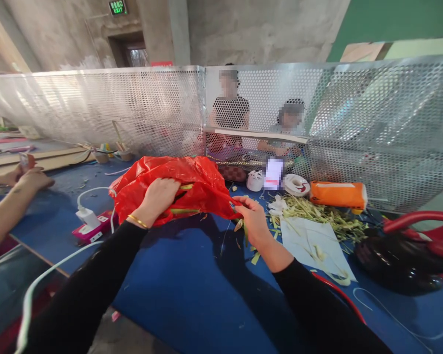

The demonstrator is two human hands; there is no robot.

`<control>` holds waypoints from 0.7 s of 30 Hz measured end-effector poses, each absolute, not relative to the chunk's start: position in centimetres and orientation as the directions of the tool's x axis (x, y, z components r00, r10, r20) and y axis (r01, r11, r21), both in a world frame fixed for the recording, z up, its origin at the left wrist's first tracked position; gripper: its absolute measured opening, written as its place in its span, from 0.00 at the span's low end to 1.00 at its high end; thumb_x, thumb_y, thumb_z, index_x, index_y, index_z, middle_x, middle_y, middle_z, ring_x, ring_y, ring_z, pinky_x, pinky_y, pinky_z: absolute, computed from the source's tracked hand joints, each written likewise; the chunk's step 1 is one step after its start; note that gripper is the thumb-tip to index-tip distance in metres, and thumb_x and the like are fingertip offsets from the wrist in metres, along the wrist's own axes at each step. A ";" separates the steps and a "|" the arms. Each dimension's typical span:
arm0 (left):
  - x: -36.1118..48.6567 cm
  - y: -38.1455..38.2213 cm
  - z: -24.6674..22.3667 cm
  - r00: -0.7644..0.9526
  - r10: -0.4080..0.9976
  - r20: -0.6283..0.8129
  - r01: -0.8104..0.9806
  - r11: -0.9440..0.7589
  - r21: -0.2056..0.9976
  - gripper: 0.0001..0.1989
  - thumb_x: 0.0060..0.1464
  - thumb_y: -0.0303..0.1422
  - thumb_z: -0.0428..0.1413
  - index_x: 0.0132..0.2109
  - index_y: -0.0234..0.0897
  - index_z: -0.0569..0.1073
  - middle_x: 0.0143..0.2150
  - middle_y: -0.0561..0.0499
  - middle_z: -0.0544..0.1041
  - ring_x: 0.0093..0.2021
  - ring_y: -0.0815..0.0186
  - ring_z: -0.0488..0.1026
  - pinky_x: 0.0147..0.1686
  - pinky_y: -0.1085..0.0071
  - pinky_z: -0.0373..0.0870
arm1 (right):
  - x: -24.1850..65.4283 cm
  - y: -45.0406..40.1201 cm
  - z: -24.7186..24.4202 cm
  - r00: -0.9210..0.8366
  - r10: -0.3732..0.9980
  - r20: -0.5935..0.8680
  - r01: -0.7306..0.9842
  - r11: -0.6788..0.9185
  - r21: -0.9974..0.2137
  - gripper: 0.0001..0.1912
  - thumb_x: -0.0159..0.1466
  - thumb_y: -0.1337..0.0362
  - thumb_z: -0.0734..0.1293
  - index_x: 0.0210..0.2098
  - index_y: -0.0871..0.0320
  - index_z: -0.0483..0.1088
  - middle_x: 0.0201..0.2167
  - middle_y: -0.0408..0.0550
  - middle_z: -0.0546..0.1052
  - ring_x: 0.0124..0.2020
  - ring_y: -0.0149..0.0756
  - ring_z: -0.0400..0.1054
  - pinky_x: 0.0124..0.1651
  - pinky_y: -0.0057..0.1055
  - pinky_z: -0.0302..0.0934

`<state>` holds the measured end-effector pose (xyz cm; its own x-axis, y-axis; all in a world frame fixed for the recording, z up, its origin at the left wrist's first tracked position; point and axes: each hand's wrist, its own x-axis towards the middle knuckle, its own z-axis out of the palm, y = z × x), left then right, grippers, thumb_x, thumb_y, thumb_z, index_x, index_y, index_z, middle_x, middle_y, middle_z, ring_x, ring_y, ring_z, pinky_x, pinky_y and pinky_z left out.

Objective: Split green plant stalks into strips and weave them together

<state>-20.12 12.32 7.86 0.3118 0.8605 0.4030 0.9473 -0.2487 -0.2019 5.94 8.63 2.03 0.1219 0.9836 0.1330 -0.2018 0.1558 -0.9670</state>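
The right hand pinches the right end of a crumpled, glossy red plastic bag between thumb and fingers. The left hand curls into the bag's front opening; its fingertips are hidden, so whether they grasp anything cannot be told. The bag's long axis runs left to right, its bulk behind and left of the left hand, which is nearer that mass; only the narrow end reaches the right hand. Between the hands, a flat yellow-green strip shows at the opening, lying roughly along the same axis. The bag rests toward the far edge of the blue-topped table, before a perforated silver metal screen.
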 end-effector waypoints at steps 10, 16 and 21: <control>-15.0 5.8 9.0 0.206 0.500 0.841 0.829 -0.546 0.121 0.06 0.60 0.33 0.52 0.37 0.38 0.72 0.31 0.53 0.77 0.31 0.68 0.74 0.31 0.74 0.66 | 4.8 7.4 1.0 0.067 0.960 0.273 0.061 0.269 -0.961 0.14 0.52 0.66 0.64 0.38 0.59 0.74 0.28 0.44 0.76 0.28 0.37 0.68 0.34 0.34 0.64; -4.9 7.3 10.1 0.413 0.456 0.788 0.758 -0.652 -0.020 0.09 0.62 0.35 0.50 0.45 0.39 0.74 0.37 0.52 0.80 0.36 0.67 0.76 0.31 0.74 0.67 | 3.4 4.6 0.2 -0.050 0.908 0.415 0.299 0.411 -0.861 0.05 0.50 0.71 0.66 0.26 0.56 0.72 0.30 0.46 0.74 0.34 0.40 0.67 0.44 0.37 0.59; -5.2 8.6 9.9 0.340 0.550 0.763 0.748 -0.650 0.134 0.15 0.60 0.40 0.53 0.50 0.38 0.72 0.49 0.47 0.78 0.46 0.64 0.75 0.41 0.73 0.69 | 3.8 4.9 0.5 -0.069 0.891 0.449 0.340 0.444 -0.829 0.10 0.52 0.72 0.64 0.32 0.56 0.73 0.34 0.47 0.74 0.36 0.41 0.67 0.44 0.36 0.60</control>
<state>-5.23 8.57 9.89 0.3403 0.5495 0.7630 0.7484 -0.6496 0.1340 3.81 4.89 0.52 -0.0692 0.8909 0.4490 0.3398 0.4442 -0.8290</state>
